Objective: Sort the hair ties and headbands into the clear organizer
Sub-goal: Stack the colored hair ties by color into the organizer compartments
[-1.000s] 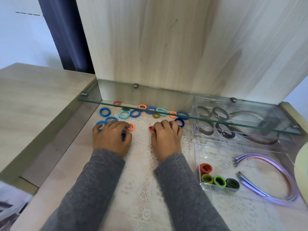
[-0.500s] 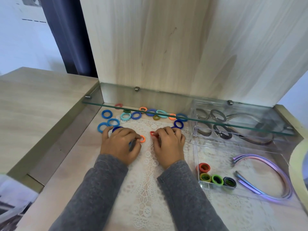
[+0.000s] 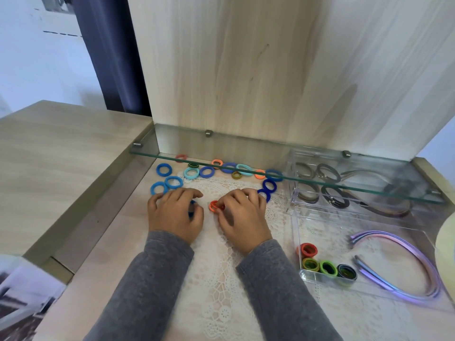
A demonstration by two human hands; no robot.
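Many loose hair ties in blue [image 3: 163, 170], teal [image 3: 191, 173] and orange [image 3: 260, 174] lie on the lace mat under a glass shelf. My left hand [image 3: 174, 214] is curled over blue hair ties [image 3: 192, 208]. My right hand [image 3: 242, 216] pinches orange and red hair ties [image 3: 215, 206] at its fingertips. The clear organizer [image 3: 296, 219] stands at the right. Its front tray holds a red tie [image 3: 307, 249], green ones [image 3: 327, 268] and purple headbands [image 3: 406, 244]. The back compartments hold dark ties [image 3: 328, 172] and a dark headband [image 3: 384, 210].
A glass shelf [image 3: 246, 156] juts out low over the far ties and the organizer's back part. A wooden panel [image 3: 246, 70] rises behind it. A raised wooden ledge [image 3: 61, 156] runs along the left. A pale round object [image 3: 445, 249] shows at the right edge.
Both hands have drawn back toward me from the pile. The left holds blue ties, and the right has gathered an orange tie beside the red one.
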